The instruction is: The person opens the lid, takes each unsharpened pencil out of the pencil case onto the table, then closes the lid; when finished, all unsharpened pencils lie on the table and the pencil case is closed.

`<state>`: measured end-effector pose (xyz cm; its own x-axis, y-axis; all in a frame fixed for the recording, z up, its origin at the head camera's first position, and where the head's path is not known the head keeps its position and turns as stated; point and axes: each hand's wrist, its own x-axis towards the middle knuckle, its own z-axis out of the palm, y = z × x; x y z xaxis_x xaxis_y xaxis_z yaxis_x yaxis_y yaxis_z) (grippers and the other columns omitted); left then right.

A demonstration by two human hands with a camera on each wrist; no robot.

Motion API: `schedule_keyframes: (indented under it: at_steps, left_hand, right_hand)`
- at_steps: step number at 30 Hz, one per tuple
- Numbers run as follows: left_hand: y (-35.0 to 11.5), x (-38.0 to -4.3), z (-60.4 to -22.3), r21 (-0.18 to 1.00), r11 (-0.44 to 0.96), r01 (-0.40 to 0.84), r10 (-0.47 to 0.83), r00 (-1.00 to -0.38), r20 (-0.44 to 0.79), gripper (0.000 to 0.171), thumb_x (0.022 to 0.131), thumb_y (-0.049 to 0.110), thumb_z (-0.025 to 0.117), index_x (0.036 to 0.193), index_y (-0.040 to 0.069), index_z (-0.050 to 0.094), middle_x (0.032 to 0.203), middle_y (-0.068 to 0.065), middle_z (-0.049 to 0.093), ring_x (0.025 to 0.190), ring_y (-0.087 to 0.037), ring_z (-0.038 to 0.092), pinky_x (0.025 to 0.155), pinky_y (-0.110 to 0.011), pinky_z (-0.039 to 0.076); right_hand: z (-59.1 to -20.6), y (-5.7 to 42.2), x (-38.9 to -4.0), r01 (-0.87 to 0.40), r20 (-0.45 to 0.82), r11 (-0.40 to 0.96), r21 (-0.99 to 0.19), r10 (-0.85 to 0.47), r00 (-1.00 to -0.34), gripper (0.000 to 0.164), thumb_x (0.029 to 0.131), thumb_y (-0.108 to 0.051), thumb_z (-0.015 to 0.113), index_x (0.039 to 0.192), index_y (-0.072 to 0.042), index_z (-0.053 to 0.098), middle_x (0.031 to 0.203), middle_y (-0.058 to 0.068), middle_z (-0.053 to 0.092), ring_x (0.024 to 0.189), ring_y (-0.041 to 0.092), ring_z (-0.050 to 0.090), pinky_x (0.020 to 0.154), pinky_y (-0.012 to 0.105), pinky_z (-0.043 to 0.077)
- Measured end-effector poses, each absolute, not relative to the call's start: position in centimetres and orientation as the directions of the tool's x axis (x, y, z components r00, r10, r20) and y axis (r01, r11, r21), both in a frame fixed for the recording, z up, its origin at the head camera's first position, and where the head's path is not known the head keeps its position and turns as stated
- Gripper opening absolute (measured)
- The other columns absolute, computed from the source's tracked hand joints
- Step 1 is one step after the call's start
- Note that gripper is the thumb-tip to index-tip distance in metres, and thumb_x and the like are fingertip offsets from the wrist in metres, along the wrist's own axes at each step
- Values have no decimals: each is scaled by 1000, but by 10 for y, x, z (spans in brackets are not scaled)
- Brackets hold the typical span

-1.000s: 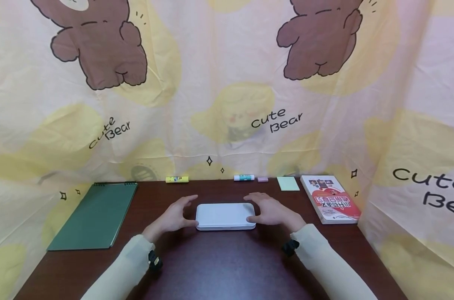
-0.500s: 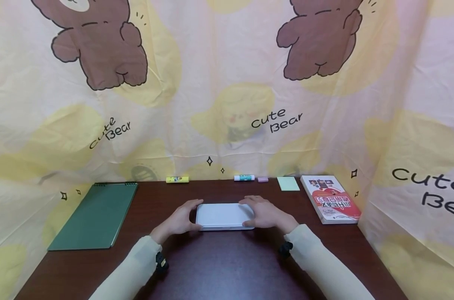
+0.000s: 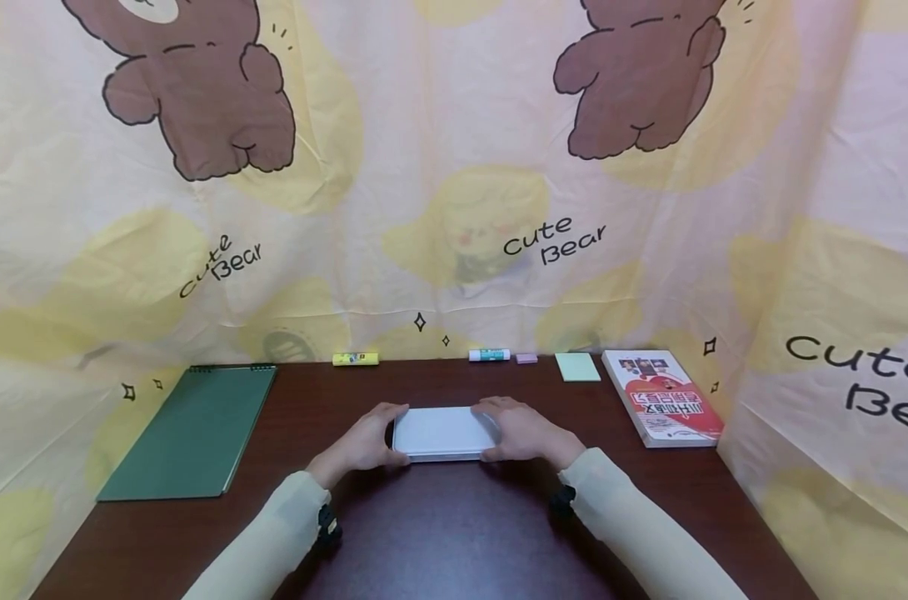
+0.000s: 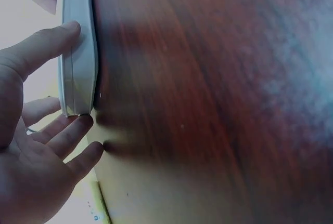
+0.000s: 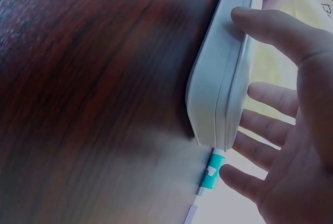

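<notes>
A white flat rectangular case [image 3: 442, 432] lies on the dark wooden table, with a seam along its side and a small catch on its front. My left hand [image 3: 367, 437] grips its left end, the thumb pressed on the front side and the fingers round the end and back. From the right, my right hand [image 3: 525, 431] holds the other end in the same way. In the right wrist view the thumb of the right hand [image 5: 296, 115] touches the front side of the case [image 5: 221, 78] near the catch.
A green spiral notebook [image 3: 192, 433] lies at the left. Along the back stand a yellow tube [image 3: 355, 359], a glue stick [image 3: 489, 355], a purple eraser [image 3: 526, 359] and pale green sticky notes [image 3: 577, 367]. A red and white book [image 3: 662, 398] lies at the right, beside a bear-print curtain [image 3: 829, 333].
Both hands have moved inward from beside the case and now hold its two ends. The case looks unmoved.
</notes>
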<state>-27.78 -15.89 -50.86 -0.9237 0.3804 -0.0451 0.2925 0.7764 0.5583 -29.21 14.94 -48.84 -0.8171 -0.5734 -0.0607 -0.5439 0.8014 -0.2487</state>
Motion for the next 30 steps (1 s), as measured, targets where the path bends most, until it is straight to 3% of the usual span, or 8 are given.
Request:
schedule_keyframes:
  at_steps: [13, 30]
  left_hand:
    - [-154, -275, -509, 545, 793, 273, 352, -935, -44, 95, 73, 34, 89, 152, 9, 42, 150, -13, 48, 137, -32, 47, 112, -50, 42]
    - [-154, -274, -512, 548, 796, 255, 317, -948, -20, 96, 71, 37, 91, 150, 13, 44, 151, -10, 48, 137, -29, 47, 112, -49, 43]
  right_hand:
    - [-489, 140, -292, -529, -56, 823, -209, -550, -833, 83, 77, -50, 81, 146, -15, 51, 153, 8, 49, 139, 28, 47, 112, 50, 44]
    - [-482, 141, -295, -631, -44, 766, -123, -639, -768, 77, 81, -52, 76, 142, -11, 55, 146, 12, 56, 132, 31, 55, 109, 49, 48]
